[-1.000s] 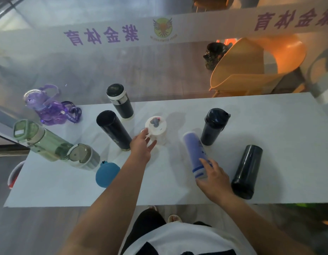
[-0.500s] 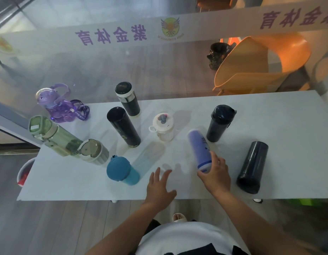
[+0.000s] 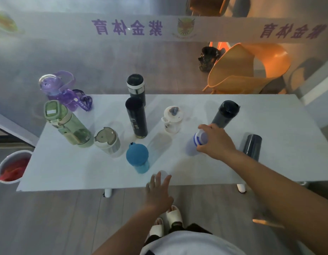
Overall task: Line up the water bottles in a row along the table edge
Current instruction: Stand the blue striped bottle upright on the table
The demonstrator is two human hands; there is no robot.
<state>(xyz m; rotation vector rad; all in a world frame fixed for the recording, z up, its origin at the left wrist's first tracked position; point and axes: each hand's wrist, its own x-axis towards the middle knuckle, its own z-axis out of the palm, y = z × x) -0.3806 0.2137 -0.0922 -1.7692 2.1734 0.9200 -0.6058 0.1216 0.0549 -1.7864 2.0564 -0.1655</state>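
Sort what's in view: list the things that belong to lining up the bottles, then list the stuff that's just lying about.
Job: purple bottle, green bottle, grey-lidded cup, blue bottle, two tall black flasks, white cup, dark tumbler, black bottle, lilac bottle gripped by the right hand.

Lying about: orange chair, bucket, banner.

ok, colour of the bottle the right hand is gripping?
Pale lavender-blue bottle with darker blue bands near the top, held by the right hand; head view.

White tabletop (image 3: 205, 173): green clear bottle (image 3: 71, 126) far left w/ purple bottle (image 3: 62, 91) behind; blue round-lid bottle (image 3: 138, 159) front-centre; tall black flask (image 3: 136, 117) behind it; dark tumbler (image 3: 252, 146) far right.
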